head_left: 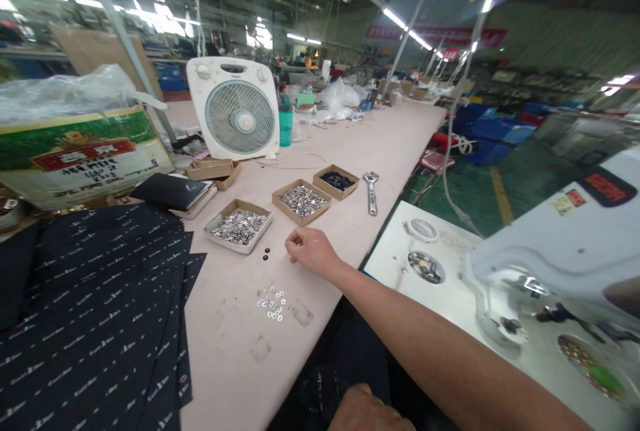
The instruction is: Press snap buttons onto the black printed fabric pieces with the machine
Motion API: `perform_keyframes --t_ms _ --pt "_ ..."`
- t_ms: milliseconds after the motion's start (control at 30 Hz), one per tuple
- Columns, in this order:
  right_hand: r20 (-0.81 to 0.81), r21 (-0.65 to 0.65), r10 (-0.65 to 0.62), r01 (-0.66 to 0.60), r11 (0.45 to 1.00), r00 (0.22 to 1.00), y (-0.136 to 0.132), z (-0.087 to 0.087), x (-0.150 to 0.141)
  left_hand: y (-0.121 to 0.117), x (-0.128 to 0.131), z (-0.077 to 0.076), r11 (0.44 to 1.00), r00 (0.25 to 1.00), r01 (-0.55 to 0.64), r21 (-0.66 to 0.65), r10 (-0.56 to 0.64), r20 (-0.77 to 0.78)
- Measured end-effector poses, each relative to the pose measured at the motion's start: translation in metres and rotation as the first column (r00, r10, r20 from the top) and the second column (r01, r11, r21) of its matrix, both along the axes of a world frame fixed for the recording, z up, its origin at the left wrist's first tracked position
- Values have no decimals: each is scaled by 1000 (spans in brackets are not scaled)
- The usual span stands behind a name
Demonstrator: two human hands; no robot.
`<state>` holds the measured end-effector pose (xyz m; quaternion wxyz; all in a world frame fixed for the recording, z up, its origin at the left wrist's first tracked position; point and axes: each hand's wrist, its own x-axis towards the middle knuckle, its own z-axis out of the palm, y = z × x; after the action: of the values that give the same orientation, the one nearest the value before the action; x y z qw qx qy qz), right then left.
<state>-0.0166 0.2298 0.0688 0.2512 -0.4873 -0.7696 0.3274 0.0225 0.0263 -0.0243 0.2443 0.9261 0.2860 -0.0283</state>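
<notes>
My right hand (pixel 311 249) rests on the pale table (pixel 240 358), reaching in from the lower right. Its fingers are pinched together, and I cannot make out what they hold, if anything. Just left of it lie two small black buttons (pixel 265 254). A small heap of silver rings (pixel 271 302) lies nearer to me. Behind the hand stand three shallow cardboard trays: two hold silver metal parts (pixel 239 226) (pixel 302 200) and one holds black parts (pixel 339 181). Only the back of my left hand (pixel 369 412) shows at the bottom edge; its fingers are hidden.
Stacked black fabric pieces with white marks (pixel 95 318) cover the table's left side. A white box fan (pixel 235 108), a teal cup (pixel 285 126) and a green printed carton (pixel 75 154) stand behind. A wrench (pixel 371 193) lies by the table's right edge. A white press machine (pixel 550 258) stands at right.
</notes>
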Motion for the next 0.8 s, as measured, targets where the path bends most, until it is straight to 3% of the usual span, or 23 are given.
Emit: perform_keyframes --t_ms 100,167,233,367,467,567,667,800 --pt "-201 -242 -64 14 970 977 -22 13 31 -6 -13 19 999 999 33 3 -33 -29" --pt "-281 -329 -132 34 944 951 -48 19 63 -13 -24 31 1000 994 -1 27 -2 112" --pt "-335 -390 -205 63 919 920 -83 22 102 -19 -35 39 994 968 -78 82 56 245" --pt "-352 -505 -362 150 850 863 -176 18 180 -27 -43 46 973 924 -52 226 -39 380" --pt "-288 -497 -430 250 831 856 -248 15 216 -37 -38 52 936 871 22 351 -190 453" --pt "-236 -430 -426 299 852 873 -303 16 230 -50 -30 65 901 821 60 429 -289 492" --pt "-297 -322 -367 270 907 881 -335 18 234 -63 -22 83 884 800 72 461 -328 503" --pt "-371 -197 -300 241 950 879 -355 22 239 -74 -16 101 877 791 74 475 -341 507"
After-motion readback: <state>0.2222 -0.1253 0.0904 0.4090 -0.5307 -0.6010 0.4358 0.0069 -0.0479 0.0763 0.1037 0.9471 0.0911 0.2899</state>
